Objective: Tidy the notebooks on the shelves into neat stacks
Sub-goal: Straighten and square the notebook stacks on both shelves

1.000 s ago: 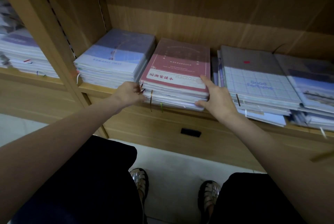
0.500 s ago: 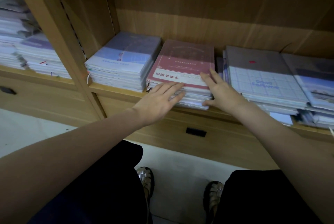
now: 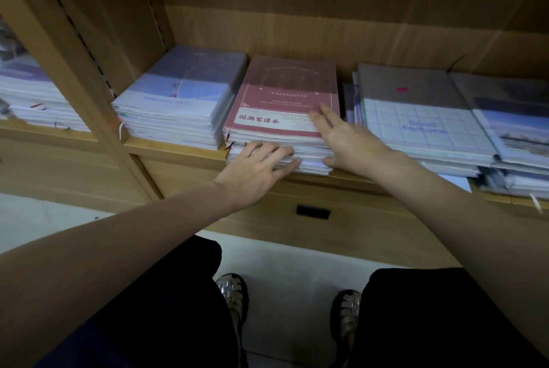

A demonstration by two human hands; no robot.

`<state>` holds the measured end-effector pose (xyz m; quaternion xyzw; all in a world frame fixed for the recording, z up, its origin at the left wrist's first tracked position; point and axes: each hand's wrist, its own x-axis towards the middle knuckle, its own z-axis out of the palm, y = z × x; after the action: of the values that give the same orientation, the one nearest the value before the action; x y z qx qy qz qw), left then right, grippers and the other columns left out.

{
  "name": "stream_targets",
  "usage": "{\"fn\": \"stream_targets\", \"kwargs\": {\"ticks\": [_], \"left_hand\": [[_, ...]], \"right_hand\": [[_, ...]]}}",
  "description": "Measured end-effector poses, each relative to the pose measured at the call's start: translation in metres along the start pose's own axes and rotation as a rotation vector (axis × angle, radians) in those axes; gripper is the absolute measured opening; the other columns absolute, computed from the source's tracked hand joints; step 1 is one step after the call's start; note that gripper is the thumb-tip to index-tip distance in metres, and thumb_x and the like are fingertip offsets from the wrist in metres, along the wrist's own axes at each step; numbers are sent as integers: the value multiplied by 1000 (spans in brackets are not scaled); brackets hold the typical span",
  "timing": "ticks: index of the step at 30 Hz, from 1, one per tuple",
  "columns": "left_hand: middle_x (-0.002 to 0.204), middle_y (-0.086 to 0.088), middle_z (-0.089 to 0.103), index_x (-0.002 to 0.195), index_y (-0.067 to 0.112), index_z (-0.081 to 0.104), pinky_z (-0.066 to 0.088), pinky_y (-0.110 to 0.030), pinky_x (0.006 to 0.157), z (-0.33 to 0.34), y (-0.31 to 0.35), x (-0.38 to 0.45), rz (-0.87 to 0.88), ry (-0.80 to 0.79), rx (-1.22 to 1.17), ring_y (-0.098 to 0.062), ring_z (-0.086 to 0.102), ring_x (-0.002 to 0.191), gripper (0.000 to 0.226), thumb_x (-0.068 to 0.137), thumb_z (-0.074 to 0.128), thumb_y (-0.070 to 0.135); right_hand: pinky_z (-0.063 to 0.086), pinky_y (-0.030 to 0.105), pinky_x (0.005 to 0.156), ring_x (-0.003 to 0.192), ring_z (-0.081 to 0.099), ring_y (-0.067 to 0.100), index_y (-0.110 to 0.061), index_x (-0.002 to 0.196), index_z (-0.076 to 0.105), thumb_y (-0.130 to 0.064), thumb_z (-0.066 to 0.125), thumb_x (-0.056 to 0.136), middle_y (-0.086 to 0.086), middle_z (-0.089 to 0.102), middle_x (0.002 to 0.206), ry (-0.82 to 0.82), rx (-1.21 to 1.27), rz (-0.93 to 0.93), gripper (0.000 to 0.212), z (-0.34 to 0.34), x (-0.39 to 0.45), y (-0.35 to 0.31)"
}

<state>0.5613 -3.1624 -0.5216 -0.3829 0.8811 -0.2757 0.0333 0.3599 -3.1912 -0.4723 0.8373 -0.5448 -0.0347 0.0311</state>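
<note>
— Along the wooden shelf (image 3: 178, 155) we have four notebook piles side by side: the blue-covered stack (image 3: 178, 106) at the left, the red-covered stack (image 3: 282, 112) in the middle where we are working, the grid-covered stack (image 3: 421, 127) to its right, and a looser pile (image 3: 517, 142) at the far right edge.

— How are our hands placed?

— Our left hand (image 3: 258, 168) lies flat with fingers straight and spread against the near face of the red-covered stack, pushing on the page edges. Our right hand (image 3: 347, 142) is also flat, fingers on the top cover near its right corner, thumb down at the stack's lower right corner. Neither hand grips anything.

— What could go wrong?

— The lower notebooks jut out nearer than the top ones. If we push only mid-height, we think the bottom ones may stay proud or the top ones may slide back unevenly.

— Anything else?

— The red-covered stack sits just beside the blue-covered stack, so a skewed push could nudge that pile. The thin ribbon bookmarks (image 3: 227, 142) at the near left corner could get trapped between covers.
</note>
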Motion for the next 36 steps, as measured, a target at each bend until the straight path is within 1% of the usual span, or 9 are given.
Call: {"fn": "stream_targets", "kwargs": {"ticks": [5, 9, 11, 14, 19, 22, 27, 30, 36], "left_hand": [[119, -6, 53, 132, 23, 51, 42, -37, 83, -5, 1, 6, -38, -17, -85, -24, 47, 103, 70, 66, 72, 13], [135, -4, 29, 148, 27, 15, 24, -34, 94, -8, 0, 11, -33, -136, -132, -23, 29, 121, 68, 89, 44, 13], [134, -3, 27, 149, 27, 9, 22, -33, 95, -9, -1, 13, -42, -137, -128, -22, 27, 120, 67, 91, 40, 14], [128, -2, 29, 149, 27, 6, 24, -33, 95, -7, -2, 16, -27, -134, -118, -21, 30, 117, 69, 91, 40, 15], [128, -3, 30, 149, 27, 4, 25, -34, 96, -4, -2, 19, -17, -144, -96, -23, 29, 116, 68, 92, 39, 16], [132, -4, 31, 149, 24, 3, 25, -34, 98, -3, -3, 21, -10, -170, -103, -24, 31, 120, 67, 93, 38, 15], [138, -1, 35, 150, 19, 5, 41, -32, 89, -9, 7, 28, -88, -264, -344, -21, 39, 121, 69, 92, 42, 10], [134, 0, 37, 150, 23, 9, 47, -34, 82, -13, 6, 30, -151, -273, -451, -22, 43, 118, 70, 90, 44, 13], [125, -4, 51, 148, 37, 6, 49, -37, 83, -15, 2, 33, -153, -356, -488, -24, 51, 113, 76, 88, 47, 17]], "right_hand": [[45, 34, 79, 115, 52, 33, -17, 150, -2, -21, 67, 85, 12, -7, 158, 11, -29, 11, 95, 2, 2, -1], [46, 37, 80, 127, 40, 33, -21, 150, 2, -29, 67, 83, 10, -6, 158, 80, -114, -6, 93, 6, 3, 4], [46, 39, 82, 130, 36, 34, -25, 149, 6, -30, 67, 83, 9, -2, 158, 95, -92, -3, 90, 4, 3, 8], [46, 42, 84, 128, 39, 33, -26, 148, 11, -28, 69, 82, 10, 4, 157, 96, -62, 5, 87, 4, 6, 14], [47, 36, 76, 112, 53, 35, -26, 147, 15, -27, 66, 84, 10, 10, 157, 103, -27, 8, 81, 2, 11, 21], [47, 39, 81, 115, 51, 35, -25, 147, 20, -26, 65, 85, 8, 17, 156, 130, 6, 4, 77, -1, 13, 25], [45, 41, 88, 120, 50, 34, -23, 146, 27, -24, 64, 85, 6, 25, 154, 200, 65, -10, 72, -7, 13, 27], [45, 39, 88, 121, 50, 33, -23, 146, 28, -22, 64, 85, 5, 24, 155, 216, 78, -9, 71, -7, 11, 25], [45, 41, 87, 117, 52, 35, -22, 145, 29, -21, 63, 85, 6, 25, 154, 216, 81, 7, 69, -8, 10, 22]]}}
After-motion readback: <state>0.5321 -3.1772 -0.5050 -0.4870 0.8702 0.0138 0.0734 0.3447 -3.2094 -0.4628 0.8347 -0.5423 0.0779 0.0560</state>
